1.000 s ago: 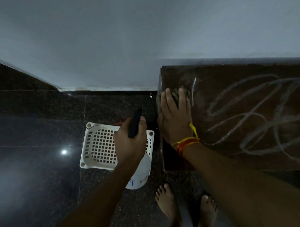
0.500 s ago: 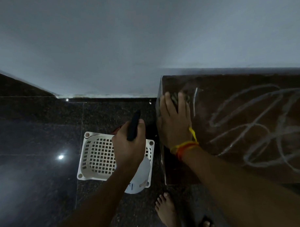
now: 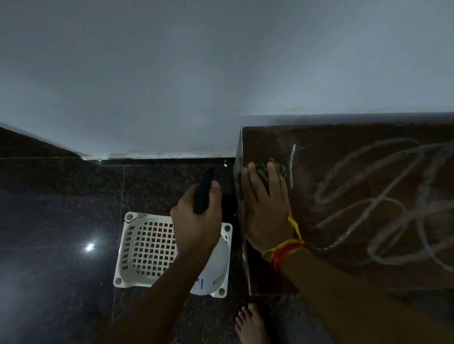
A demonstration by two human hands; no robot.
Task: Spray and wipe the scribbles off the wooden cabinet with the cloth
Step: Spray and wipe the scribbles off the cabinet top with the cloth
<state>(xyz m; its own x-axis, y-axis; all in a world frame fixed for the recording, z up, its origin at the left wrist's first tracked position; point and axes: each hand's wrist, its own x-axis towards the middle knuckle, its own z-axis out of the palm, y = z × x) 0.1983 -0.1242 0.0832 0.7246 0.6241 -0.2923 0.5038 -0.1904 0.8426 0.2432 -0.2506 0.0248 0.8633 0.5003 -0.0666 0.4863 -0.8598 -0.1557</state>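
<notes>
Pale grey wall [image 3: 217, 69] fills the upper half of our view, and dark speckled floor [image 3: 55, 216] runs below it. At the right stands the wooden cabinet [image 3: 374, 133], its dark brown top facing up at us and its left edge close to our hands. Loose whitish scribbles [image 3: 371, 205] loop across most of that top, thick and chalky, with one short bright stroke near the left end. Our right hand [image 3: 268, 216] lies flat with straight fingers, pressing the bunched, mottled cloth [image 3: 272, 167] onto the top near its left edge; yellow and orange threads [image 3: 282, 249] circle the wrist. Our left hand [image 3: 197, 224] curls around a black spray handle [image 3: 203, 190], held over a white slotted basket [image 3: 146, 246] on the floor beside the cabinet. One bare foot [image 3: 252, 325] shows below.
</notes>
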